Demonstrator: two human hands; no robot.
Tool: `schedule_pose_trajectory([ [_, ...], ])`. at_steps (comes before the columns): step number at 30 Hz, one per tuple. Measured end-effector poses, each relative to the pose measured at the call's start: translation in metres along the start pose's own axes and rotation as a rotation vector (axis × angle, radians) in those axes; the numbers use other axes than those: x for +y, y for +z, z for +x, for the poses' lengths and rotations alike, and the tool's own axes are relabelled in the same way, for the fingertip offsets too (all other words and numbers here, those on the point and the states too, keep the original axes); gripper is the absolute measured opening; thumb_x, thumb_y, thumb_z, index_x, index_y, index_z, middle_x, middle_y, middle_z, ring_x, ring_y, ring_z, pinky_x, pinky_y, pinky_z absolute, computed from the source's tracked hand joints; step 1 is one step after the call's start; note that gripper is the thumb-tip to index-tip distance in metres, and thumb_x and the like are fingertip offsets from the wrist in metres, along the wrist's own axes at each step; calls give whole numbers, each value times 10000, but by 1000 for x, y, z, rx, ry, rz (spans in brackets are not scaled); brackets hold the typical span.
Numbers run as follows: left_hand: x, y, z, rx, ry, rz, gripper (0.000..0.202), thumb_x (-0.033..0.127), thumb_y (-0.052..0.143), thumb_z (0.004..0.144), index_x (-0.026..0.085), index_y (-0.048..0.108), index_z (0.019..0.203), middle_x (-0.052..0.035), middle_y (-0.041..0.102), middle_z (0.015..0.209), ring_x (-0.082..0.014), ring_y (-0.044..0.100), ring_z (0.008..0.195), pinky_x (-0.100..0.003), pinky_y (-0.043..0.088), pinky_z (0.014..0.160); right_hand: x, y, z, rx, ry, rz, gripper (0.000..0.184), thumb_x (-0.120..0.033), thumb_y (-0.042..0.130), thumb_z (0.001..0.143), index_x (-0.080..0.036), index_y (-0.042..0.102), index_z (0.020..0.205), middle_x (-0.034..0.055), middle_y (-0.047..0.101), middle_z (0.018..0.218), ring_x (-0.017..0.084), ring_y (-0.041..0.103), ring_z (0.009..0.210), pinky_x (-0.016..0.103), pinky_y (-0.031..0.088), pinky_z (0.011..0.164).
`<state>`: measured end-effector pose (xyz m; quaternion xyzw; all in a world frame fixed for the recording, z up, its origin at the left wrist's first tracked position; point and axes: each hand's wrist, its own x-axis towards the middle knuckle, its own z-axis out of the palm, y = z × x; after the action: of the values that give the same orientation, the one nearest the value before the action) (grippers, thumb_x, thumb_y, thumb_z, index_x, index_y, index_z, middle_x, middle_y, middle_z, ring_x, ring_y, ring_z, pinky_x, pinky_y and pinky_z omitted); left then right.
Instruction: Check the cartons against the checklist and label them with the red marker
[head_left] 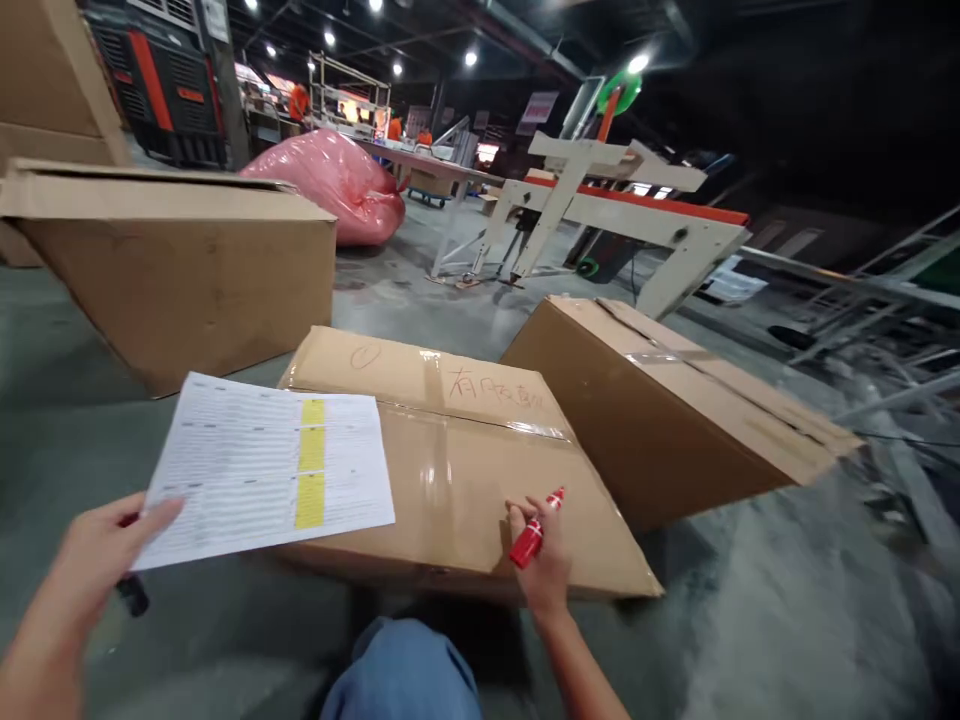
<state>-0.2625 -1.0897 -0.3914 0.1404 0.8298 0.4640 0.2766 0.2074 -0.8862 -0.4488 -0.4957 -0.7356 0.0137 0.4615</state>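
Right hand (541,548) clenched around a red marker (532,533), the marker's long axis slanting from lower left to upper right, its upper end pointing away from the body, just above the near part of a closed cardboard carton (457,480) and close to that carton's front edge. Carton lying flat on a concrete floor (750,610), its long axis running across the view, with shiny packing tape (432,400) over the top and handwritten characters (487,387) near the far edge. Left hand (97,560) gripping a printed sheet (255,470) between thumb and fingers, the sheet's long side nearly level, its right part overlapping the carton's left side, three yellow highlighted bands (312,470) near that end. Under the left hand, a black object (133,596), too blurred to identify, any grip on it impossible to tell. Second carton (660,420) at an angle just beside the first one's far right edge, with open floor beyond. Blue denim knee (401,670) just below the front edge.
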Motion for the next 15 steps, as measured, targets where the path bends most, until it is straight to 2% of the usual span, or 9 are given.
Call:
schedule_pose_trajectory([
  [2, 1, -5, -5, -79, -7, 39, 489, 491, 767, 478, 146, 763, 824, -32, 741, 688, -258, 621, 667, -279, 437, 520, 0, 4, -1, 31, 12, -26, 323, -442, 534, 939, -164, 583, 1098, 95, 740, 893, 221, 716, 788, 347, 560, 709],
  [5, -2, -12, -10, -141, 52, 219, 459, 533, 739, 543, 136, 768, 771, -33, 703, 621, -235, 571, 611, -264, 377, 500, 1, 6, -2, 25, 16, -54, 340, -463, 539, 927, -162, 596, 1075, 111, 743, 899, 242, 715, 809, 370, 552, 725],
  [11, -7, -26, -10, -127, -87, 49, 519, 482, 781, 570, 123, 741, 942, -38, 713, 712, -232, 583, 671, -259, 389, 503, 3, 5, -1, 11, 17, -102, 409, -512, 522, 913, -145, 616, 1069, 143, 737, 917, 283, 700, 806, 412, 533, 700],
  [13, -3, -28, -13, -137, -98, 37, 532, 477, 774, 592, 110, 730, 975, -42, 708, 726, -216, 563, 665, -257, 385, 510, -9, 6, -1, -3, -10, -75, 377, -489, 540, 911, -157, 612, 1074, 132, 734, 920, 280, 692, 828, 435, 533, 747],
  [15, 0, -29, -16, -142, -104, 50, 547, 484, 766, 603, 103, 725, 993, -48, 704, 734, -213, 555, 671, -256, 375, 506, -36, 9, -2, -37, -47, 22, 301, -413, 569, 911, -177, 600, 1094, 114, 726, 948, 262, 683, 860, 447, 531, 798],
])
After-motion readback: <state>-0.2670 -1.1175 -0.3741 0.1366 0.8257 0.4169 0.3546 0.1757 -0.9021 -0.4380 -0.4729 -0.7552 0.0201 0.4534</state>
